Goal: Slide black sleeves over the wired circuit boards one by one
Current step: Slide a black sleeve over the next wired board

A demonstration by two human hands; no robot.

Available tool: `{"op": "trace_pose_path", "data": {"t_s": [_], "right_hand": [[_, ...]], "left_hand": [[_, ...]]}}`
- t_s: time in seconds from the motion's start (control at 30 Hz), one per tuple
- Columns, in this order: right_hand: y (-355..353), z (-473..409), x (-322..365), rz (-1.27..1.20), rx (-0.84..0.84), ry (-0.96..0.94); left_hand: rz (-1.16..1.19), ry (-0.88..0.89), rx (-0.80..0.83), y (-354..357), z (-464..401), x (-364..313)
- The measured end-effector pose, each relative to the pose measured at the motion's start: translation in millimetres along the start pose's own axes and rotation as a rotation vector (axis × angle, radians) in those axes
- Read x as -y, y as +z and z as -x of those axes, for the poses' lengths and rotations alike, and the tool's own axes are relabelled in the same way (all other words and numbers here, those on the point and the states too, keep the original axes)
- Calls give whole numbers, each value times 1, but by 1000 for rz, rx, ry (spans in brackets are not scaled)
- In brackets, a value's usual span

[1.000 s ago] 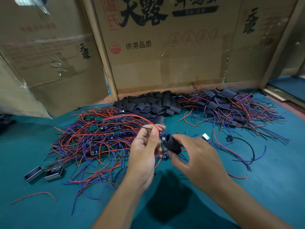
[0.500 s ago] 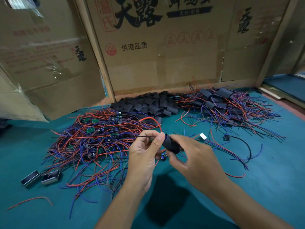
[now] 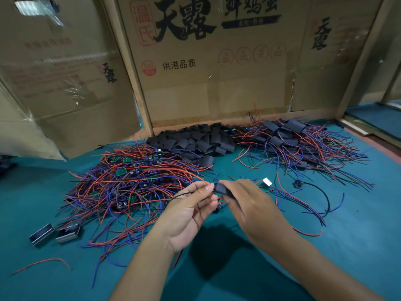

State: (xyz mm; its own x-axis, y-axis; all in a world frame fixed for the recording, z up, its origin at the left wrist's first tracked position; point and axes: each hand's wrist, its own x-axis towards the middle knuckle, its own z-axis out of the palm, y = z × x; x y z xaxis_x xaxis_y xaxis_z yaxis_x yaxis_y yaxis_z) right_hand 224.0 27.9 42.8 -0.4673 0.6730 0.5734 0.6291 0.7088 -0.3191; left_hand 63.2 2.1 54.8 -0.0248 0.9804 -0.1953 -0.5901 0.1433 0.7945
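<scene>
Pinching thin wires between thumb and fingers of left hand (image 3: pixel 191 216). Gripping black sleeve (image 3: pixel 222 189) in right hand (image 3: pixel 251 205), above teal mat (image 3: pixel 325 268). Lying farther left: tangle of wired circuit boards (image 3: pixel 130 181). Sitting far centre: loose sleeve pile (image 3: pixel 195 140). Resting far right: sleeved boards (image 3: pixel 288 135).

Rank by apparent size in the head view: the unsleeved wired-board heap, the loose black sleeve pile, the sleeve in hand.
1. Unsleeved wired-board heap, largest.
2. Loose black sleeve pile, farther away, so possibly undersized in view.
3. Held black sleeve, smallest though nearest, pinched by the right hand.
</scene>
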Motion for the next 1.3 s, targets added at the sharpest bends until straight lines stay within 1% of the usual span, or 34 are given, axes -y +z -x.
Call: {"op": "trace_pose_path", "data": {"t_s": [0.13, 0.3, 0.4, 0.53, 0.67, 0.8, 0.97, 1.07, 1.17, 1.23, 1.3], "right_hand": [[-5, -1, -2, -26, -1, -66], [-7, -2, -2, -76, 17, -85], [-9, -2, -3, -73, 42, -125], [-10, -2, -3, -47, 48, -155], [-12, -2, -4, -16, 39, -167], [-11, -2, -3, -4, 27, -170], [-7, 2, -2, 51, 45, -190], [-6, 2, -2, 69, 14, -210], [-3, -1, -2, 111, -5, -235], [-8, -9, -11, 178, -16, -228], [-18, -28, -32, 235, 1, -158]], "left_hand": [[7, -45, 41, 1, 2, -3], [-36, -86, 107, -1, 6, -6], [-34, -147, 114, 0, 8, -5], [-45, -234, 177, 3, 9, -4], [-29, -261, 203, 2, 8, -2], [-61, -262, 235, 1, 7, -1], [-131, -278, 196, 4, 8, -1], [-175, -272, 198, 6, 8, 0], [-159, -252, 173, 3, 5, 2], [-125, -221, 128, 3, 3, 5], [-82, -139, 9, 3, -2, 8]]}}
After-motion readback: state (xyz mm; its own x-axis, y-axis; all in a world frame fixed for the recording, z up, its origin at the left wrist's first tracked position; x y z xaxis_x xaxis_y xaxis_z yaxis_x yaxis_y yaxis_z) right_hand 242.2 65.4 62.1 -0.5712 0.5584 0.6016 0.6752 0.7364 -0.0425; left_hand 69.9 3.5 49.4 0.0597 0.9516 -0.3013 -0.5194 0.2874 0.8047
